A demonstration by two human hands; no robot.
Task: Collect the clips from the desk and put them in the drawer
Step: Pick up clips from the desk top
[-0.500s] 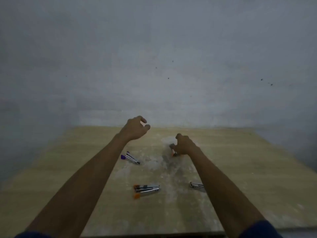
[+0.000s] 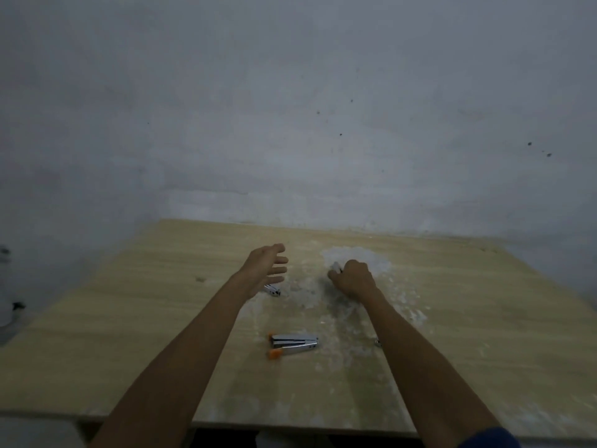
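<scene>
So on the desk point(image 2: 161, 318) we count two clips lying in full view, right next to each other near the middle, a bit toward the front edge: the upper clip point(image 2: 294, 338) and the lower clip point(image 2: 292, 348), the lower one with an orange tip pointing toward the left edge. There's a third clip point(image 2: 272, 290) poking out from under our left hand point(image 2: 263, 270), only its metal end showing. A fourth clip point(image 2: 378, 343) is just a sliver peeking out beside our right forearm, most of it hidden.

Our left hand hovers above the desk with fingers spread loose, nothing in it. Our right hand point(image 2: 353, 278) is balled up tight, knuckles down on the surface toward the back edge, with a pale bit sticking out by the thumb point(image 2: 336, 267). It's probably a clip, but honestly too blurry to say.

Room-wise, the whole left side of the desk is bare wood, same for the right side out to the right edge. The middle strip has a whitish, scuffed patch point(image 2: 355, 253) running from the back edge forward. The wall point(image 2: 290, 124) sits flush against the back edge. No drawer in view.
</scene>
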